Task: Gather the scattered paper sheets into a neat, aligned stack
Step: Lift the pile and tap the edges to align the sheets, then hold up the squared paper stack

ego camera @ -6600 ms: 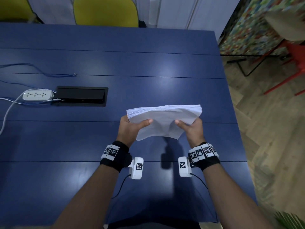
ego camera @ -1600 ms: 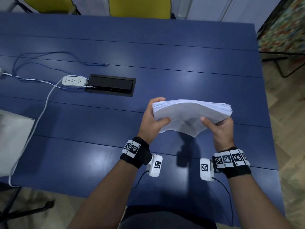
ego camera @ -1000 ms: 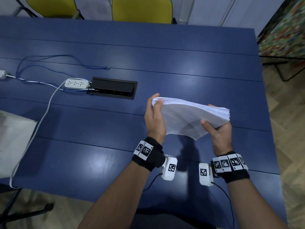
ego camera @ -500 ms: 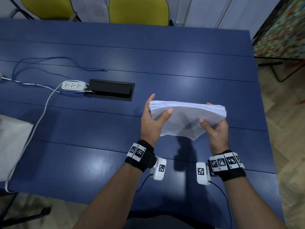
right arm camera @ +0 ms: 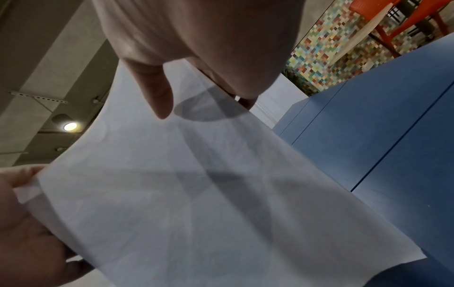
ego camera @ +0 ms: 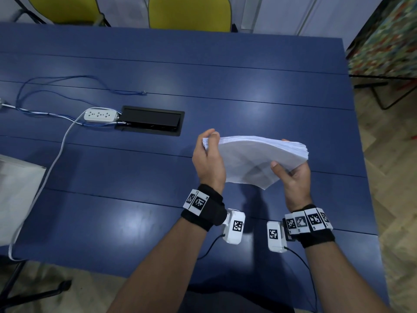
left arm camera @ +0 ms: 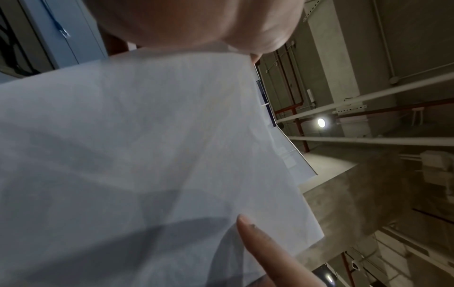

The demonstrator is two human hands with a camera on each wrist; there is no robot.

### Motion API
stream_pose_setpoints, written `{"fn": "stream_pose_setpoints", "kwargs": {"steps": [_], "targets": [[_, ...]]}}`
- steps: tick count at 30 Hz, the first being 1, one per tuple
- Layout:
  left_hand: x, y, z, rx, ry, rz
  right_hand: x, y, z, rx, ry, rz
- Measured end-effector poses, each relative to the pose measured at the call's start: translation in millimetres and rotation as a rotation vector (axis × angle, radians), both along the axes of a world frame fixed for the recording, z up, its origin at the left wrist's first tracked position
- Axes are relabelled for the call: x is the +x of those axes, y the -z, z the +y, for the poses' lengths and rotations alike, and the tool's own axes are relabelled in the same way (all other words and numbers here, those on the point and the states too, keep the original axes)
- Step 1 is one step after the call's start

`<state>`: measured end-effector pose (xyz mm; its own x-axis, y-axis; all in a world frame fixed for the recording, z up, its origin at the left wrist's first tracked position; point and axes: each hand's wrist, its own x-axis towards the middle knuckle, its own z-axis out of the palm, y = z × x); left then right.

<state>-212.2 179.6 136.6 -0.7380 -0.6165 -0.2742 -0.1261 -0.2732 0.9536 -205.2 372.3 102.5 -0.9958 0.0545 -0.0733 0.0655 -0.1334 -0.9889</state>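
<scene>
A thick stack of white paper sheets (ego camera: 255, 154) is held in the air above the blue table (ego camera: 248, 86), standing on edge and bowed. My left hand (ego camera: 208, 154) grips its left end with the fingers curled over the top edge. At the stack's right end my right hand (ego camera: 291, 170) holds it from below, thumb on the near face. In the left wrist view the paper (left arm camera: 147, 155) fills the frame, and the right thumb lies on it at the bottom. The right wrist view shows the sheet (right arm camera: 196, 184) under my thumb.
A black cable hatch (ego camera: 150, 120) is set in the table, with a white power strip (ego camera: 100, 114) and cables to its left. Something white (ego camera: 15, 190) sits at the table's left edge. Two yellow chairs (ego camera: 189, 12) stand beyond the far edge.
My left hand has turned from a thumb-in-front grip to the back of the hand facing me, fingers over the stack's top left corner. The stack stays in the air between both hands.
</scene>
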Motion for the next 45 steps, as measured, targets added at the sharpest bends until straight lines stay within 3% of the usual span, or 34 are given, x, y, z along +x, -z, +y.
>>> {"fn": "stream_pose_setpoints", "kwargs": {"steps": [6,10,12,20,29,39,45], "targets": [[7,2,-5,-0.022,0.119,0.06,-4,0,1,-0.03,0.008,0.01],[15,38,-26,-0.109,0.372,0.197,-8,11,2,-0.023,0.019,-0.054],[16,49,-34,-0.104,0.437,0.183,-10,15,2,-0.019,0.011,-0.108],[20,76,-35,-0.014,0.452,-0.053,-15,23,-3,-0.039,0.013,-0.236],[19,67,-41,0.038,0.472,-0.007,-11,26,-4,0.013,0.066,-0.197],[14,85,-54,0.035,0.637,-0.163,-5,42,-2,0.108,0.019,-0.26],[19,89,-47,0.033,0.625,-0.234,-9,40,-7,0.144,-0.011,-0.308]]}}
